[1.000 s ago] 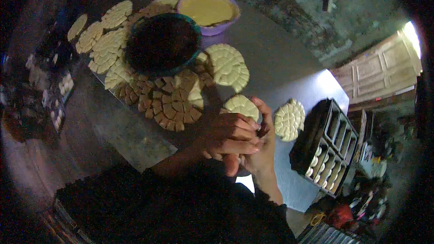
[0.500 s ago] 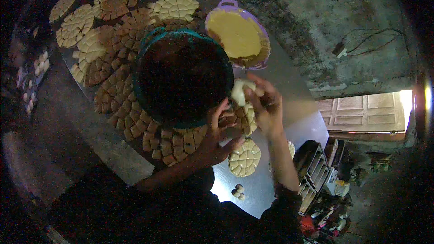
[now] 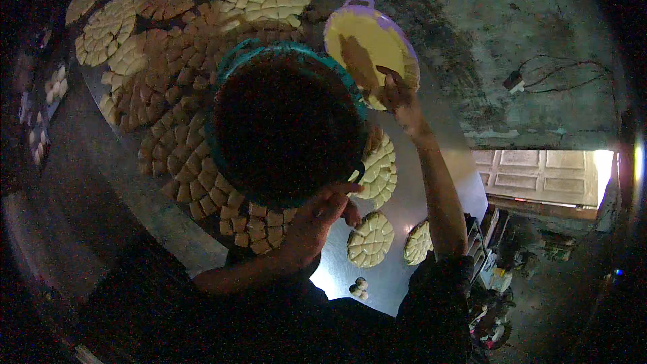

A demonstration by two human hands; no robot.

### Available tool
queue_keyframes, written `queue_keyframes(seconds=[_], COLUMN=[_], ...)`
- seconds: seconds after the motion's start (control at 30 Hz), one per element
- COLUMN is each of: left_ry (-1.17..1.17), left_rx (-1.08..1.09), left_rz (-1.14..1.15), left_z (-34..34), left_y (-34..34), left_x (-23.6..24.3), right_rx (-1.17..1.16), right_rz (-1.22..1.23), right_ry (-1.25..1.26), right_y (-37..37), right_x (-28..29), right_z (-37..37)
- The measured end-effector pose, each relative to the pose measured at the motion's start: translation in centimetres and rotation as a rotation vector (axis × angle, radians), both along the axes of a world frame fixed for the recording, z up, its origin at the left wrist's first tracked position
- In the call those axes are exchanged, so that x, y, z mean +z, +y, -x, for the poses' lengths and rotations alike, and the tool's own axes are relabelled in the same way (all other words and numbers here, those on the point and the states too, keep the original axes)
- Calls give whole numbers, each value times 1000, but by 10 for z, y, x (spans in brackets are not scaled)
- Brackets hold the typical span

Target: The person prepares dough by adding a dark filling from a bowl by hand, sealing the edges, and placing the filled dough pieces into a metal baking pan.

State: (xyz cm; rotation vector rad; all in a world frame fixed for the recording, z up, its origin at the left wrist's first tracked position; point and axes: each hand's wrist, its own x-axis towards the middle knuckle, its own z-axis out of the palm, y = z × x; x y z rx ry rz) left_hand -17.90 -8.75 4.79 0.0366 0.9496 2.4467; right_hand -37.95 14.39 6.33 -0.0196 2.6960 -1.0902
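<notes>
My right hand [image 3: 402, 102] reaches over a purple-rimmed basin [image 3: 410, 40] with yellow stuff [image 3: 387, 37] in it. Its fingers point into the basin, apart, and I see nothing between them. My left hand [image 3: 322, 216] is beside the near right edge of a large dark tub [image 3: 222, 84] with a teal rim. Its forefinger stretches to the right and the others are partly bent; no held thing shows. Close by that fingertip are a scored pale dough round [image 3: 381, 172] and, a little nearer, another dough round [image 3: 371, 239]. The tub's inside is too dark to make out.
Many cut dough pieces [image 3: 192, 175] cover the metal table [image 3: 435, 162] left of the tub. More dough rounds [image 3: 269, 1] lie at the far side. Several small balls [image 3: 359, 288] sit near me. A cable [image 3: 566, 71] hangs on the wall at right.
My right hand has moved from beside the tub, where it held a pale piece of dough, away to the basin. The left hand has drawn back slightly and lower.
</notes>
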Motion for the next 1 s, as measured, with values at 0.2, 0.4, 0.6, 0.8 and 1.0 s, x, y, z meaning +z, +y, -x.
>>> queue_keyframes(seconds=[0.2,0.4,0.6,0.8,1.0], left_ry=[169,-49,-256,249,687], left_rx=[252,-32,-189,-233,-129], left_rz=[229,-217,-301,78,85], left_z=[0,-50,-121,-205,-283], left_y=[10,50,80,120,163], left_x=[33,45,70,93,91], right_rx=[-129,-325,-130,-125,-358], right_rz=[821,1060,891,-113,685], right_ry=[104,307,513,722,725], right_y=[-38,-41,27,52,78], right_x=[70,78,80,111,105], right_z=[-147,-271,-367,-479,-566])
